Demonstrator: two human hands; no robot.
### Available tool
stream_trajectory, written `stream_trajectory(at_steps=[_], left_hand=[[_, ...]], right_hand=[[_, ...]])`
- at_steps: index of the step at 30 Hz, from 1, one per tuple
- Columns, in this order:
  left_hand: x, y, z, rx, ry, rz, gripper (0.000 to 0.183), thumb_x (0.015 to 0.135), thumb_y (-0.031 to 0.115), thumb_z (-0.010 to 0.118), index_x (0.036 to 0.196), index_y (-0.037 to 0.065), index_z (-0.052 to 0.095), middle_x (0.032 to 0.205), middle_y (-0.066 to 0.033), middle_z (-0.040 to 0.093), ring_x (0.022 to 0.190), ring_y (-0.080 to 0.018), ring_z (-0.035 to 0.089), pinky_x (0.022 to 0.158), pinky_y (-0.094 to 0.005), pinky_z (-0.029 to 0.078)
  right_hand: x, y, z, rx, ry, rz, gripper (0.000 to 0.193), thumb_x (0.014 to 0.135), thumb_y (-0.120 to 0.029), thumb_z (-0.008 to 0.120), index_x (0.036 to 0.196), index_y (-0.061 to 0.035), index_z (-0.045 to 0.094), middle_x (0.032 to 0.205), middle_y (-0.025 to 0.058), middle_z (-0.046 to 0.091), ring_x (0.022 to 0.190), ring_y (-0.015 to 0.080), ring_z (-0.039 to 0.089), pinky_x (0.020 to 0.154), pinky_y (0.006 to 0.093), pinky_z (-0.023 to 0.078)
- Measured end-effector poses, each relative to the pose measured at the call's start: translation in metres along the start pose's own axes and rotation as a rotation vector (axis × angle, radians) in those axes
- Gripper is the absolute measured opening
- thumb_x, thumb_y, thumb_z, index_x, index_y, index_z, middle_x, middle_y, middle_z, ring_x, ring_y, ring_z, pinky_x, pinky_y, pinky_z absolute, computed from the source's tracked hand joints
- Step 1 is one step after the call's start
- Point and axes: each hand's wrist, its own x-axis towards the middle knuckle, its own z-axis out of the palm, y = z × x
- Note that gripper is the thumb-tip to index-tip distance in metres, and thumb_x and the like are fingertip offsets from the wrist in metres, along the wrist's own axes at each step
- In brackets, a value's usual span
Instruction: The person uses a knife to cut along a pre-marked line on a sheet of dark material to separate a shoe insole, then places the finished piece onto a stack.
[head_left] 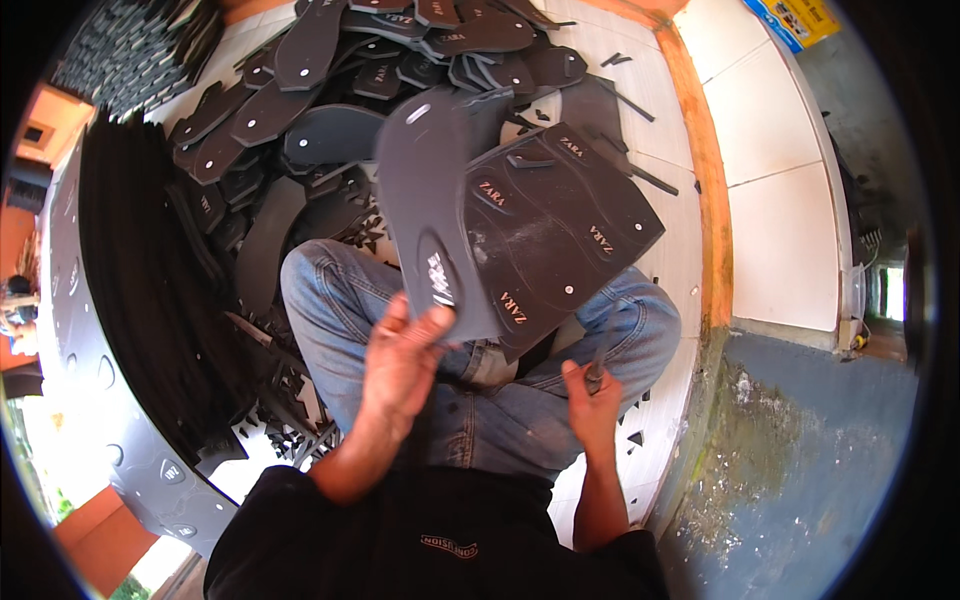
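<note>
A big heap of cut soles (330, 90) covers the tiled floor (640, 110) ahead of the person's knees, and that heap suggests much of the cutting is already done. To the left, tall stacks of dark foam sheets (140, 290) stand on edge, many apparently not yet cut, so a good deal seems left. Offcut scraps (290, 425) with sole-shaped holes lie under the left leg.

On the lap, across the jeans (330, 300), rests a dark foam sheet (575, 215) printed with several sole outlines; it looks only partly cut. The left hand (400, 365) is clamped on one sole (430, 200), thumb on top, lifting it upright just over the sheet's left edge, seemingly freed or nearly so.

The right hand (590, 405) is closed round a thin dark tool (600, 350), probably a knife, held near the sheet's lower edge; its tip is too blurred to make out.
</note>
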Motion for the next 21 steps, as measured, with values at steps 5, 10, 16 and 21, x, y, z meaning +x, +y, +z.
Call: stream_trajectory(at_steps=[5,10,16,21], left_hand=[[-0.004,-0.043,0.009,-0.045,-0.046,-0.235,0.027,0.08,0.012,0.07,0.103,0.011,0.056,0.092,0.0011,0.063,0.078,-0.0107,0.062,0.061,-0.0243,0.049],[-0.02,-0.056,0.025,-0.083,0.061,-0.237,0.022,0.078,0.011,0.072,0.096,0.011,0.06,0.086,0.0019,0.063,0.073,-0.0082,0.061,0.057,-0.0202,0.051],[-0.028,-0.058,0.013,-0.101,-0.049,-0.207,0.019,0.078,0.01,0.072,0.093,0.009,0.061,0.085,-0.0004,0.064,0.073,-0.0104,0.061,0.062,-0.0231,0.05],[-0.034,-0.062,-0.003,-0.02,-0.085,-0.177,0.021,0.077,0.01,0.072,0.096,0.007,0.062,0.087,-0.0019,0.065,0.075,-0.0105,0.061,0.063,-0.0244,0.049]], right_hand=[[-0.022,0.003,-0.003,-0.198,0.005,-0.117,0.036,0.084,-0.017,0.064,0.06,-0.0013,0.043,0.046,0.0047,0.036,0.044,0.0085,0.032,0.041,0.0311,0.028],[-0.032,0.006,-0.004,-0.404,-0.013,-0.107,0.029,0.081,-0.018,0.064,0.062,-0.0017,0.049,0.05,0.0165,0.051,0.045,0.0343,0.054,0.045,0.0394,0.04],[-0.039,-0.002,0.003,-0.426,-0.063,-0.034,0.025,0.08,-0.017,0.063,0.064,-0.0012,0.051,0.055,0.0189,0.055,0.052,0.0378,0.057,0.049,0.0425,0.043],[-0.024,-0.011,-0.001,-0.488,-0.198,-0.189,0.022,0.078,-0.015,0.061,0.065,0.0006,0.052,0.057,0.0207,0.054,0.057,0.041,0.056,0.051,0.0453,0.041]])
